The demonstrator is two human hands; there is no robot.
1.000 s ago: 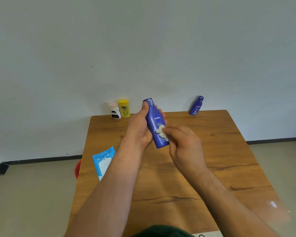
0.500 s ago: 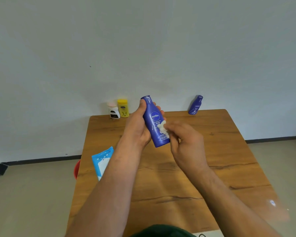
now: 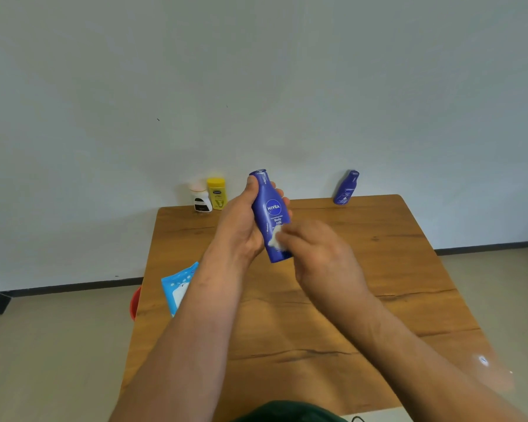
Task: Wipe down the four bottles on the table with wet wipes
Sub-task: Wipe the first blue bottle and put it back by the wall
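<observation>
My left hand (image 3: 241, 220) grips a blue Nivea bottle (image 3: 270, 208) upright above the middle of the wooden table (image 3: 378, 269), fingers curled round its back. My right hand (image 3: 320, 254) pinches a crumpled white wet wipe (image 3: 276, 237) and presses it against the lower front of that bottle. At the table's far edge stand a white bottle with a black label (image 3: 201, 197) and a yellow bottle (image 3: 216, 193) side by side on the left. A second, smaller blue bottle (image 3: 346, 187) leans against the wall at the far right.
A light-blue pack of wet wipes (image 3: 177, 284) lies near the table's left edge, partly hidden by my left forearm. A red object (image 3: 134, 303) shows on the floor just left of the table. A pale wall rises right behind the table.
The wipe in my right hand has slid up and then back down over the bottle's front label. My left hand tilted the bottle slightly more upright.
</observation>
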